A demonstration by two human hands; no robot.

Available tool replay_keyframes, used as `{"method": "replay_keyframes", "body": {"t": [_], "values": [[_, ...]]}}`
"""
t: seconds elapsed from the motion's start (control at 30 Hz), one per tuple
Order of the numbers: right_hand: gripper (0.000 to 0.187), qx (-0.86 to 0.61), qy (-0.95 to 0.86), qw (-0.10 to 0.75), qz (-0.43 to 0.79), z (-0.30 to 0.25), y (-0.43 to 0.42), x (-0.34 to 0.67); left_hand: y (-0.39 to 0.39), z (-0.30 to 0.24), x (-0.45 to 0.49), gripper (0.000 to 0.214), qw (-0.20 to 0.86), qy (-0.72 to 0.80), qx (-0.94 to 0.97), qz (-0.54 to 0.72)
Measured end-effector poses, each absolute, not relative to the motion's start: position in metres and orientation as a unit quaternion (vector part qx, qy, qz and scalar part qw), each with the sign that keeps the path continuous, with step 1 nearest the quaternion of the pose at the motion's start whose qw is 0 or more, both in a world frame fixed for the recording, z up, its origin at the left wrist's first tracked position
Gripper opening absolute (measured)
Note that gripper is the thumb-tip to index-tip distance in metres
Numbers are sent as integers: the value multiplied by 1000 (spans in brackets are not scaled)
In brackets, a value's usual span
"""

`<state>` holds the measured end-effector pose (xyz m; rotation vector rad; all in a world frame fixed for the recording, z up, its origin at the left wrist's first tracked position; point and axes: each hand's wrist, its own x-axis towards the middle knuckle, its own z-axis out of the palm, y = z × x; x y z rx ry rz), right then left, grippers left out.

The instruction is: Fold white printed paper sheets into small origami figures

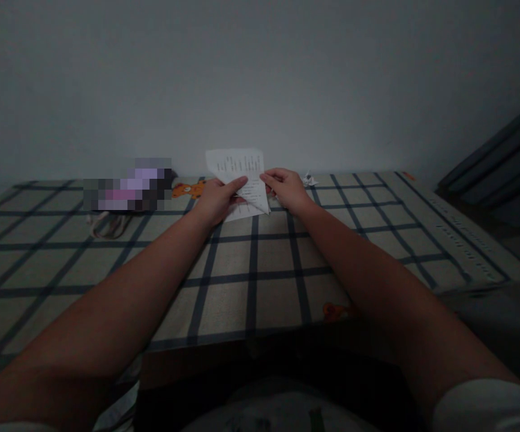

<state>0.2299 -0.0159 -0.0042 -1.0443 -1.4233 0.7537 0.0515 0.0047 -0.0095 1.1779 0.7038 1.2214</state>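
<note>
A white printed sheet of paper [238,168], partly folded into a slanted flap, stands up at the far middle of the table. My left hand [217,198] grips its lower left part, thumb laid across the fold. My right hand [286,187] pinches the paper's right edge with its fingers curled. Both forearms stretch out over the checked tablecloth [251,270].
A small folded white paper figure [309,179] lies just right of my right hand. A blurred purple object [129,185] and a looped cord [107,223] lie at the far left. An orange cartoon print [188,190] shows on the cloth. A plain wall stands behind; dark furniture [502,168] stands at right.
</note>
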Motion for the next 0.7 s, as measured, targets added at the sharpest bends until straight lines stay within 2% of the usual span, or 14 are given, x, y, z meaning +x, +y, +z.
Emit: {"method": "replay_keyframes", "body": {"t": [0.7], "values": [[9, -472, -569, 581, 341, 3, -19, 230, 14, -10, 45, 26, 599, 299, 504, 546]]}}
